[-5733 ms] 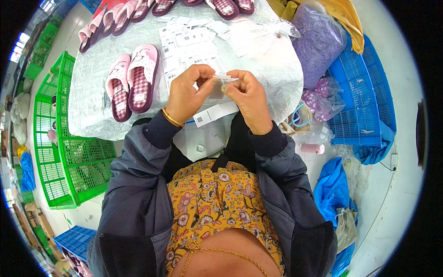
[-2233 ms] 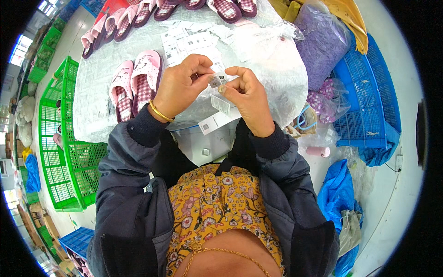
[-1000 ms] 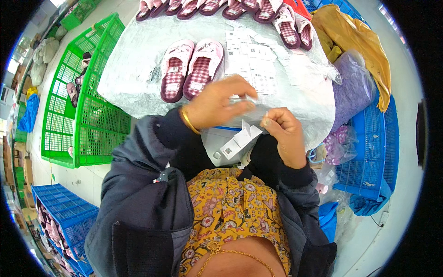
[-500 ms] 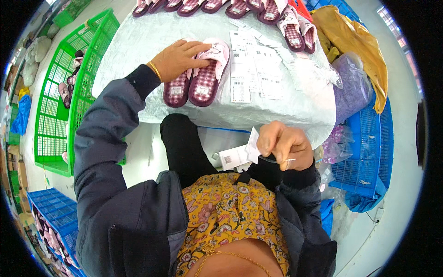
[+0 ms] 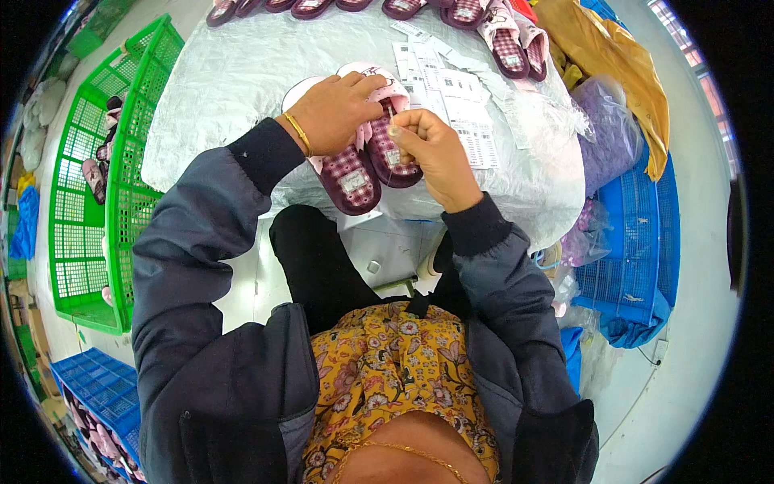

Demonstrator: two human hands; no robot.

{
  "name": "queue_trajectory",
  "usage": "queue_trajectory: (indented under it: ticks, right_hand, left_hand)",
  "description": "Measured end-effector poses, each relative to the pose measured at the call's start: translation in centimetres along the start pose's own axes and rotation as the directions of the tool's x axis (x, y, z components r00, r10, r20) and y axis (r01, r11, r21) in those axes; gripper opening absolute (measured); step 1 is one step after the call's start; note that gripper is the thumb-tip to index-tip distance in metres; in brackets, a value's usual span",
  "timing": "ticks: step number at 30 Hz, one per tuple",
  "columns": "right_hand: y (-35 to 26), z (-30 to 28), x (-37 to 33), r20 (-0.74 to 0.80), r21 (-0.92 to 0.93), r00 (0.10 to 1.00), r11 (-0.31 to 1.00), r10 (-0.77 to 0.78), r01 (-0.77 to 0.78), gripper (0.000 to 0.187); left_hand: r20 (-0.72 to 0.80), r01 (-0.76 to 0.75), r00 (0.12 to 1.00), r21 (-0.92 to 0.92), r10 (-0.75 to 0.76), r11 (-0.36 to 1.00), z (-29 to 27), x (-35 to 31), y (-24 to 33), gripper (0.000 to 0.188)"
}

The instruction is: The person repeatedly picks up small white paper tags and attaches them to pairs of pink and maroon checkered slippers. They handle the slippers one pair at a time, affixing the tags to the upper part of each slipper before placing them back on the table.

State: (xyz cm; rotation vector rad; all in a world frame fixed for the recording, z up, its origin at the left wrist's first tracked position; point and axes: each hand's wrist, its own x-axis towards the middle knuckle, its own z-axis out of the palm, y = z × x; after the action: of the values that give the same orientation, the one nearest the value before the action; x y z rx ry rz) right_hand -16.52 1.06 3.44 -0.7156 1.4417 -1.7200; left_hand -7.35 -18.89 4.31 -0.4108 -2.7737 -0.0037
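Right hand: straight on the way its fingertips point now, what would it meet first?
For the right hand, probably the pair's right-hand pink slipper, then perhaps the left hand; depth between them is unclear.

I monitor a film-covered table: printed white sheets lie right of centre; slippers line its far side.

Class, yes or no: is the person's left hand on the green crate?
No, the left hand rests on the pink slippers on the table.
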Motion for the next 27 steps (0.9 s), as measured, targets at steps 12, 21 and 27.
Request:
queue_trajectory:
  ticks: [12, 21, 27]
  right_hand:
    - [3.0, 0.8, 2.0, -0.171, -0.544, 0.982, 0.839, -0.076, -0.029, 0.012]
    - [2.5, 0.6, 2.0, -0.127, -0.532, 0.992, 0.844, -0.002, -0.067, 0.031]
    - [1.8, 1.0, 2.3, -0.112, -0.539, 0.992, 0.835, 0.062, -0.113, 0.032]
  left_hand:
    - [0.056, 0.278, 0.96, -0.115, -0.273, 0.954, 1.1, -0.3, 0.1, 0.017]
    - [0.045, 0.319, 0.947, -0.256, -0.319, 0.912, 2.2, -0.7, -0.7, 0.018]
    - [0.024, 0.328, 0.942, -0.289, -0.336, 0.899, 2.6, -1.1, -0.5, 0.018]
